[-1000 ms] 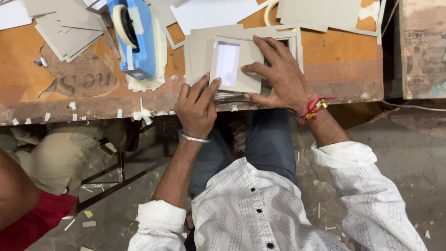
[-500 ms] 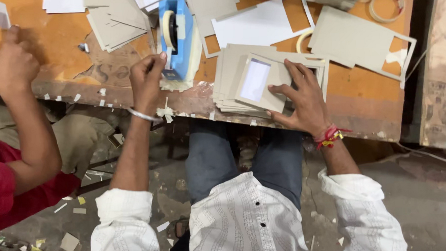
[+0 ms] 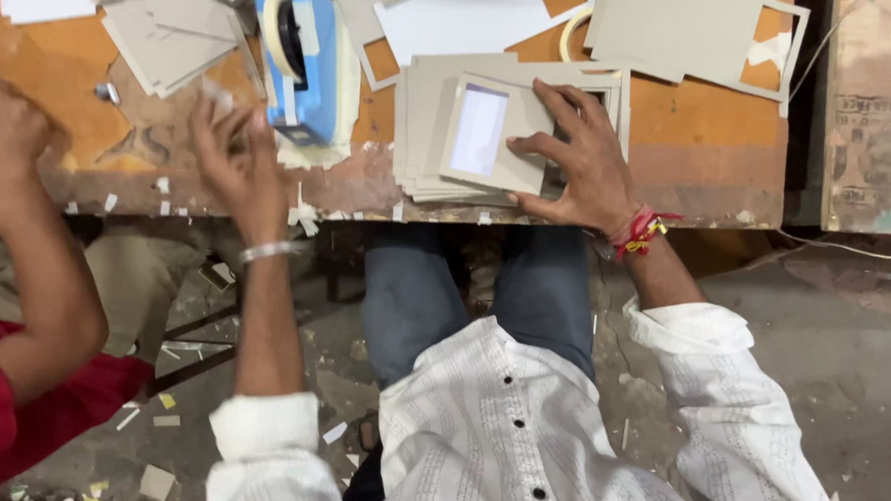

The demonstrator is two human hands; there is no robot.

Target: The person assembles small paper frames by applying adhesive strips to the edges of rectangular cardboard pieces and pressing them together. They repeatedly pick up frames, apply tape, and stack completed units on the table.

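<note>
The right hand (image 3: 574,160) lies flat, fingers spread, on a grey card frame (image 3: 495,133) with a pale rectangular window, pressing it down rather than gripping it. That frame sits at a slight tilt on top of a stack of grey cards (image 3: 430,131), which rests at the near edge of the worn orange table (image 3: 707,154), straight ahead of the person's lap. A red and yellow thread band (image 3: 643,232) circles the right wrist.

The left hand (image 3: 229,150) is raised near the table's front edge, just beside the blue tape dispenser (image 3: 302,61). It is blurred (the fingers look loosely curled), and I cannot tell whether it holds anything or touches the dispenser. A metal bangle (image 3: 270,251) sits on that wrist.

Behind the stack lie a white sheet (image 3: 475,19), a large grey card (image 3: 671,25) with a cut-out frame around it, and a roll of tape (image 3: 571,35) partly hidden between them. More grey card pieces (image 3: 171,37) are heaped at the far left of the table.

At the left edge, another person's arm (image 3: 34,228) in a red sleeve reaches to the table, its hand closed. Paper scraps (image 3: 155,482) litter the floor.
</note>
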